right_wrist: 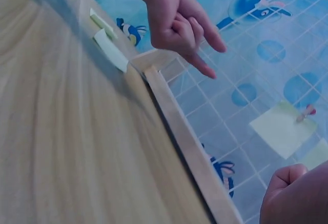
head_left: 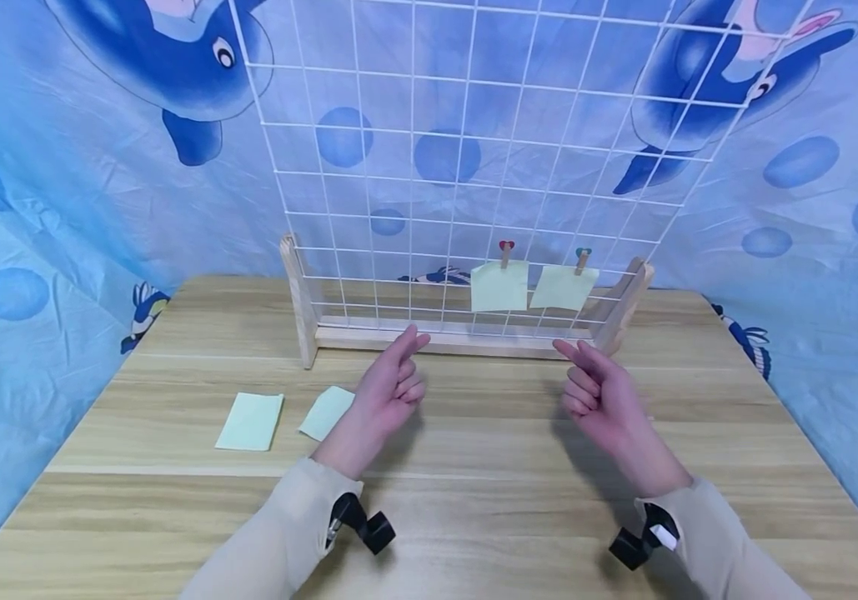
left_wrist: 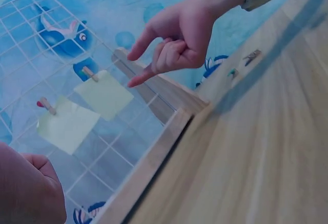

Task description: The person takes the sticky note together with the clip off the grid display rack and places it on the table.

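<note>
My left hand [head_left: 389, 385] hovers over the table before a white wire grid [head_left: 434, 175], index finger and thumb extended, the other fingers curled in, holding nothing. In the same pose, my empty right hand [head_left: 603, 395] is at the grid's right side. Two pale green paper notes hang low on the grid: the left note [head_left: 499, 287] from a clothespin with a red heart [head_left: 506, 252], the right note [head_left: 564, 289] from one with a green heart [head_left: 582, 260]. Two more clothespins [left_wrist: 251, 57] lie on the table beyond my right hand in the left wrist view.
A wooden stand [head_left: 444, 340] holds the grid upright on the wood-grain table [head_left: 474, 500]. Left of my left hand lie two loose pale green notes, one flat note [head_left: 250, 422] and one partly hidden note [head_left: 326, 412]. A blue patterned cloth [head_left: 31, 208] surrounds the table.
</note>
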The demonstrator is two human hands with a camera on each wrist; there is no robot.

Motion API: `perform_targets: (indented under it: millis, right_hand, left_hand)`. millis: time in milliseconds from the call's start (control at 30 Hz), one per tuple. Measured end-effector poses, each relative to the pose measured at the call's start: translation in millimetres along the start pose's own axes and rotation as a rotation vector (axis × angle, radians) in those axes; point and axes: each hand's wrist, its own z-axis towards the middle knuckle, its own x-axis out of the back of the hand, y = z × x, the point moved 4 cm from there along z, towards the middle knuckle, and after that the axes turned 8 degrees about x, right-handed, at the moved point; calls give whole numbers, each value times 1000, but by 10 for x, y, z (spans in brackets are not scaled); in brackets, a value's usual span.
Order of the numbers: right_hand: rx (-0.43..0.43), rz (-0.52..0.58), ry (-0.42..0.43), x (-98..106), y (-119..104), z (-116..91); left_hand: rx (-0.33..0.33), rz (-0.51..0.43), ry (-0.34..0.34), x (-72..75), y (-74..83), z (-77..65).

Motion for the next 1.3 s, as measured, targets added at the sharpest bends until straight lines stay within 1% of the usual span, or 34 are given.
perform_targets:
  millis: [133,300,533,600,833,933,1100,1300]
  right_hand:
    - [0,-1,-24,-134,14,94]
    - [4,4,-29,-284,-4,229]
    - [36,2,-30,-488,-76,396]
    - [50,-14,-34,-548,-95,429]
    - [114,-193,-71,-720,-142,571]
    - [123,-237,-100,-784,-144,646]
    - [123,-317,-143,-879,-113,764]
    - [187,-513,-139,-953,-76,896]
  left_hand:
    - [-10,-13,-24,-100,24,69]
    - [-21,-33,-32,-168,33,200]
    - [-29,-45,-12,-223,5,378]
    - [-30,-44,-5,-236,-14,418]
    - [-38,-16,13,-294,-86,546]
    - [-36,-5,21,-312,-117,592]
    - [-10,13,-4,-334,-169,652]
    - [14,59,-41,-374,-206,700]
